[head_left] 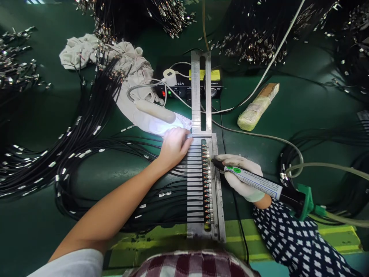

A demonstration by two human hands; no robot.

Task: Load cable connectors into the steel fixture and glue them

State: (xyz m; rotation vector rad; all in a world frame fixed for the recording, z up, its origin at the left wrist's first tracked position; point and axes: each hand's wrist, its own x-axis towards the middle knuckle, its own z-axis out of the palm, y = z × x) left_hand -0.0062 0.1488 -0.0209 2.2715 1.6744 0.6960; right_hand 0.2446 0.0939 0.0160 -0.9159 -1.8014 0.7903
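A metal wire-holding fixture (215, 184) stands lengthwise in front of me, with a row of black cables (173, 196) in its slots and small cable ends showing in its long opening. My left hand (175, 144), bare, lies at the fixture's upper left edge, fingers bent and thumb against the metal. My right hand (243, 179), in a white glove, is closed around a dispensing syringe (253, 180) with a white label and a green cap. The syringe's black tip points at the cable ends, near the upper part of the row; whether it touches them I cannot tell.
A lit lamp (155, 111) hangs just above my left hand. Behind the fixture sits a black dispenser box (175, 91). A wrapped block (256, 109) lies right of it, near a pale hose (265, 135). Bundled cables (95, 96) and white cloth (137, 69) lie left.
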